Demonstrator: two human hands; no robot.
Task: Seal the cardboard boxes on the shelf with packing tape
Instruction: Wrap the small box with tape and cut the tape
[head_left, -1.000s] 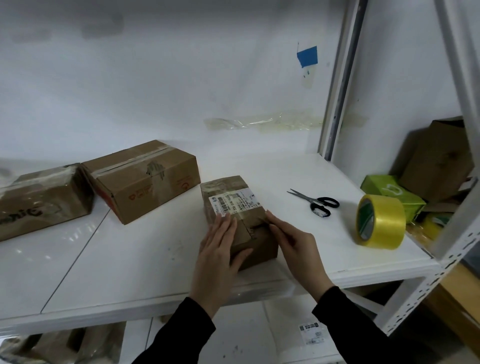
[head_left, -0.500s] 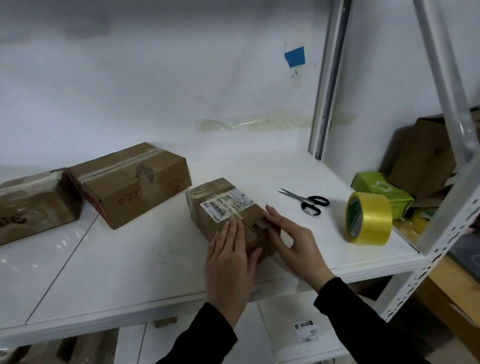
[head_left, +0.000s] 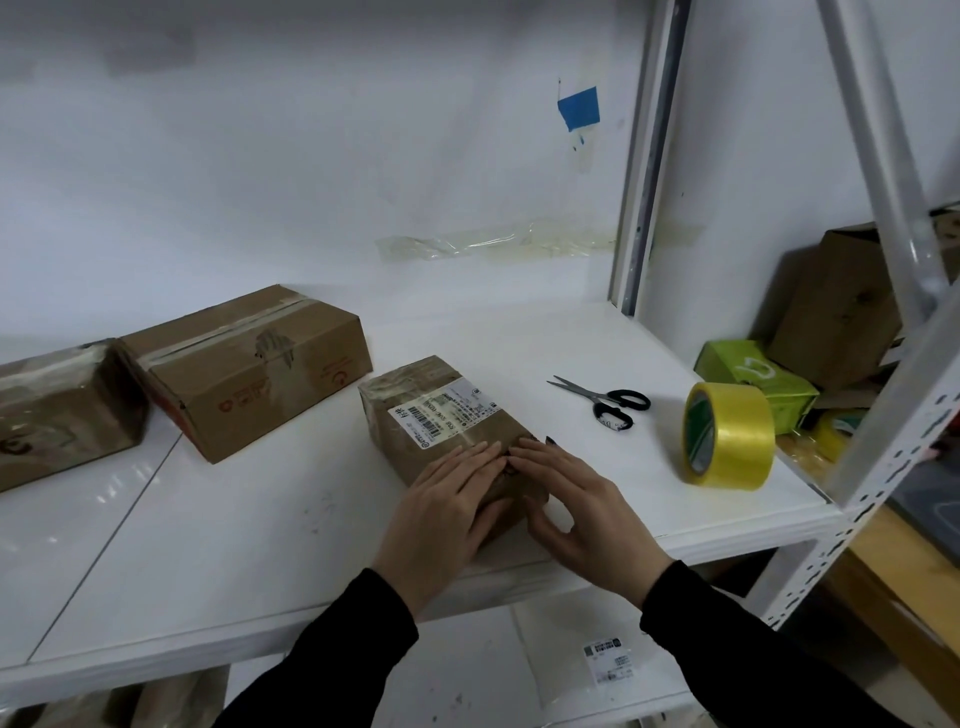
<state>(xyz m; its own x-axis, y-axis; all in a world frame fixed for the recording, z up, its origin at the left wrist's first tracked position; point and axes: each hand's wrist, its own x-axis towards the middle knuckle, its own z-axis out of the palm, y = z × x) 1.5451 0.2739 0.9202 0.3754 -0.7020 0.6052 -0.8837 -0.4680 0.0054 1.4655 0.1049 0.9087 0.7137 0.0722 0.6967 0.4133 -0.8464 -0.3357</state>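
A small cardboard box (head_left: 431, 405) with a white shipping label lies on the white shelf (head_left: 234, 519) near its front edge. My left hand (head_left: 447, 504) lies flat on the box's near top, fingers straight. My right hand (head_left: 571, 499) rests beside it on the same end, fingers straight on top and thumb down the near side. The fingertips of both hands almost meet. A yellow roll of packing tape (head_left: 730, 436) stands on edge to the right. Two larger boxes sit at the left: one taped box (head_left: 249, 369) and a darker box (head_left: 62, 410).
Black-handled scissors (head_left: 608, 397) lie between the small box and the tape roll. A white upright post (head_left: 649, 156) divides the shelving. Beyond it sit a green carton (head_left: 753, 379) and a brown box (head_left: 841, 306). A lower shelf holds a paper label (head_left: 605, 660).
My right hand has slid from the box's right side onto its top, meeting my left hand. The view has shifted slightly, so the box sits further left and nearer.
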